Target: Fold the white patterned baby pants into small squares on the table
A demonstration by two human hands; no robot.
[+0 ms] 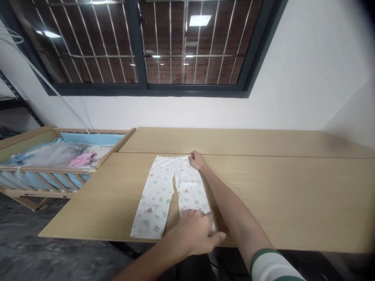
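Note:
A pair of white baby pants (pixel 158 195) with small green and dark animal prints lies flat on the tan table, waistband toward the wall. The legs are spread slightly, with a gap between them. My right hand (pixel 197 160) pinches the right corner of the waistband. Over the lower part of the right leg is my left hand (pixel 197 230), palm down, its thumb held apart from the index finger. The other fingertips are hidden, and this hand covers much of that leg's lower end.
The tan tabletop (pixel 278 195) runs along the white wall below a barred window (pixel 187 50). At the left stands a wooden crib (pixel 58 171) with blue lining, holding a pink cloth (pixel 82 159) and pale bedding. A white cable hangs at the left.

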